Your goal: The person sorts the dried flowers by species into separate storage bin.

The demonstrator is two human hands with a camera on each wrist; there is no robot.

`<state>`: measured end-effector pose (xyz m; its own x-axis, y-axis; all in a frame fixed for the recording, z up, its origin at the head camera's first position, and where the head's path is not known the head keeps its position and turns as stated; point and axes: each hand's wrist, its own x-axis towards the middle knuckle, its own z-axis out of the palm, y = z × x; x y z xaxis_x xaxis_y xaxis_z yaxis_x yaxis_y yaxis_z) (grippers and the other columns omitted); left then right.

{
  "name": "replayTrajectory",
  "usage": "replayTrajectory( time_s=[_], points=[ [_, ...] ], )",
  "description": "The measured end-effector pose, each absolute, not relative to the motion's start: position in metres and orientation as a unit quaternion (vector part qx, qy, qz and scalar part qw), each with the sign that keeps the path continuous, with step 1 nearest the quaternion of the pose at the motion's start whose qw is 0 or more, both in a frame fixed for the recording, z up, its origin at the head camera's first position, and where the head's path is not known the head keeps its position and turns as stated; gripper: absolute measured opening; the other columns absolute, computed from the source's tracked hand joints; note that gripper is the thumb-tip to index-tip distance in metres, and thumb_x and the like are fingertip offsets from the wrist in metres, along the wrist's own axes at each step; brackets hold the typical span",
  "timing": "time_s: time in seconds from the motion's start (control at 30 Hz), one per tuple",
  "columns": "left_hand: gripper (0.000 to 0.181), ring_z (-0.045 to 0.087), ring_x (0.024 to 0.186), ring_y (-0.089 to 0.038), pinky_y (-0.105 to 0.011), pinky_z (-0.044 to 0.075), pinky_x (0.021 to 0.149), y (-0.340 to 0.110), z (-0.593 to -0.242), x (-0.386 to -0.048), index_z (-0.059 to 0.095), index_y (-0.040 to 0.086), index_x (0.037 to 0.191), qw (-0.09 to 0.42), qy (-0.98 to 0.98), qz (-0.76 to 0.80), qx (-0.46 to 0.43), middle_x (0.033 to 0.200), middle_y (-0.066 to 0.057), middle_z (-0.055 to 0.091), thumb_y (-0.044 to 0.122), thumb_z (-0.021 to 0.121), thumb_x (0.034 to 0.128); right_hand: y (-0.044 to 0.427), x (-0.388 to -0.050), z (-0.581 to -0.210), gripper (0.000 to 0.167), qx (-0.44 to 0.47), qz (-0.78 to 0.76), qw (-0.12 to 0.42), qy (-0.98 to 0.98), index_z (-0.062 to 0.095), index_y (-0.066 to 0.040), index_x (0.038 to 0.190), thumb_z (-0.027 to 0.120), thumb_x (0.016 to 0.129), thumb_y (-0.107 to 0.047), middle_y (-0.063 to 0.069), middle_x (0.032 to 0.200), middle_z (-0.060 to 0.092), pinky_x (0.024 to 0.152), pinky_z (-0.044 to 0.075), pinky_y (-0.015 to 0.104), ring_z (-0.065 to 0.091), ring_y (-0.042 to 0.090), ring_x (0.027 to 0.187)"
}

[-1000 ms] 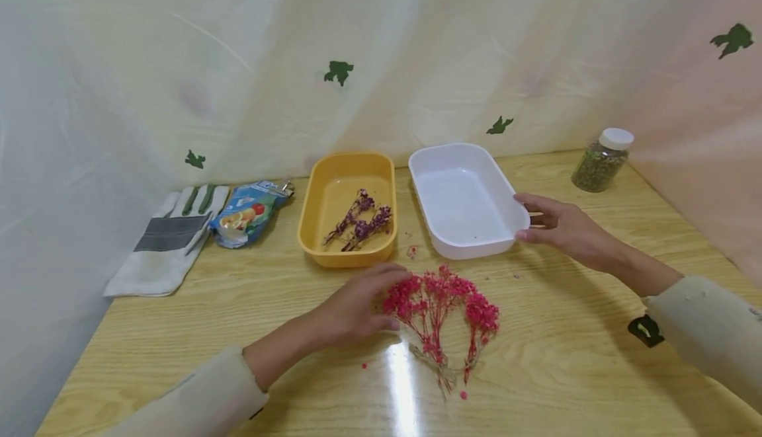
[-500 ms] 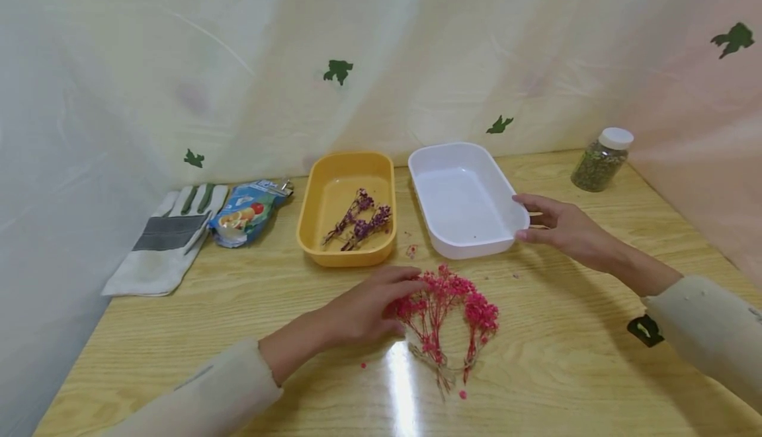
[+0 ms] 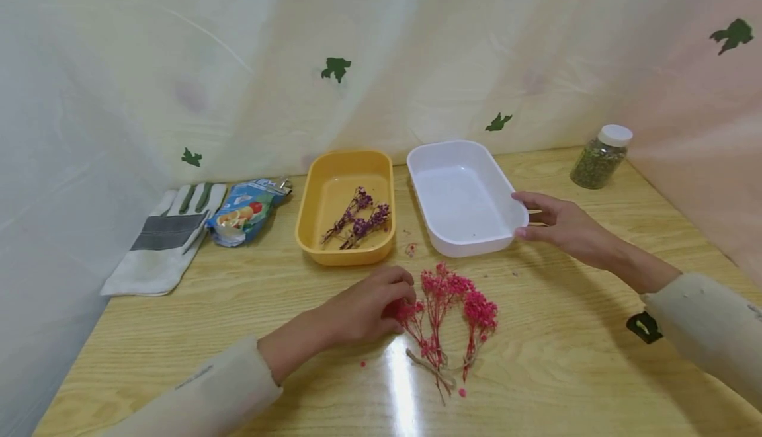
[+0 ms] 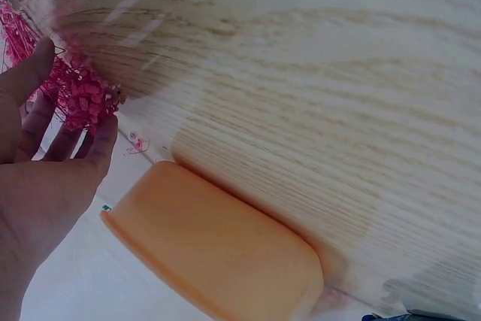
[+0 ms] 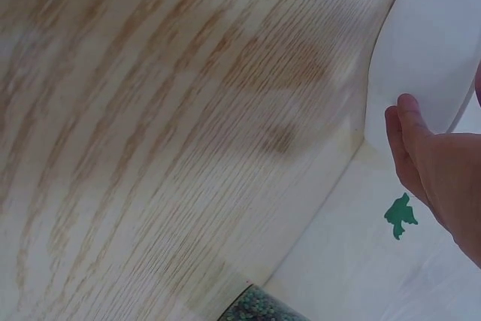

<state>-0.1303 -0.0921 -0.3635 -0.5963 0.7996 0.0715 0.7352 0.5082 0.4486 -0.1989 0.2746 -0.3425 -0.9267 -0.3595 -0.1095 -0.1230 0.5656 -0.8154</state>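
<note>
Pink dried flowers [image 3: 440, 291] in small sprigs lie on the table, their stems toward the near side and twine around some of them. My left hand [image 3: 366, 305] curls its fingers around the flower head of the leftmost sprig, hiding most of that head. The left wrist view shows thumb and fingers around the pink blossoms [image 4: 79, 99]. At the right, my right hand [image 3: 565, 229] holds the near right corner of a white tray [image 3: 470, 250] by its rim. In the right wrist view, fingertips [image 5: 408, 107] touch the tray's outer wall.
A yellow tray [image 3: 345, 258] holds purple dried sprigs [image 3: 363, 219]. Work gloves [image 3: 161, 242] and a blue pouch [image 3: 244, 212] lie at the left. A white-capped jar [image 3: 600, 159] stands at the back right. Loose pink bits [image 3: 462, 393] lie on the table; a curtain hangs behind.
My left hand moves right over the flowers, then draws slightly back with its fingers curling around the left sprig, which now stands apart from the others. The right hand stays on the white tray.
</note>
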Motion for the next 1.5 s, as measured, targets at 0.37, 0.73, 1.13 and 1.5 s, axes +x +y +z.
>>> replayTrajectory(
  time_s=[0.37, 0.73, 1.13, 1.5],
  points=[
    [0.036, 0.055, 0.110, -0.014, -0.024, 0.047, 0.095, -0.101, -0.350, -0.121, 0.063, 0.008, 0.111, 0.037, 0.851, 0.280, 0.442, 0.119, -0.003, 0.054, 0.010, 0.079, 0.0789, 0.273, -0.198, -0.340, 0.074, -0.136, -0.447, 0.137, 0.873, 0.024, -0.005, 0.152, 0.065, 0.093, -0.024, 0.025, 0.149, 0.033, 0.089, 0.050, 0.030, 0.041, 0.045, 0.129],
    [0.038, 0.056, 0.109, -0.012, -0.021, 0.046, 0.095, -0.100, -0.335, -0.117, 0.062, 0.005, 0.109, 0.028, 0.811, 0.353, 0.466, 0.114, -0.002, 0.057, 0.006, 0.081, 0.0756, 0.275, -0.198, -0.342, 0.074, -0.132, -0.448, 0.136, 0.873, 0.024, -0.006, 0.152, 0.065, 0.093, -0.024, 0.024, 0.148, 0.034, 0.086, 0.050, 0.025, 0.042, 0.044, 0.129],
    [0.040, 0.056, 0.111, -0.014, -0.022, 0.047, 0.094, -0.094, -0.320, -0.123, 0.063, 0.008, 0.114, 0.026, 0.831, 0.331, 0.446, 0.121, -0.004, 0.056, 0.013, 0.079, 0.0791, 0.275, -0.198, -0.342, 0.075, -0.132, -0.451, 0.136, 0.872, 0.024, -0.006, 0.152, 0.065, 0.093, -0.025, 0.024, 0.149, 0.033, 0.090, 0.050, 0.029, 0.041, 0.044, 0.130],
    [0.036, 0.055, 0.108, -0.011, -0.021, 0.047, 0.090, -0.081, -0.302, -0.146, 0.065, 0.008, 0.113, -0.021, 0.835, 0.323, 0.445, 0.116, 0.000, 0.059, 0.017, 0.079, 0.0804, 0.275, -0.197, -0.344, 0.073, -0.136, -0.461, 0.127, 0.868, 0.026, -0.005, 0.152, 0.065, 0.093, -0.023, 0.024, 0.148, 0.035, 0.084, 0.047, 0.017, 0.042, 0.043, 0.129]
  ],
)
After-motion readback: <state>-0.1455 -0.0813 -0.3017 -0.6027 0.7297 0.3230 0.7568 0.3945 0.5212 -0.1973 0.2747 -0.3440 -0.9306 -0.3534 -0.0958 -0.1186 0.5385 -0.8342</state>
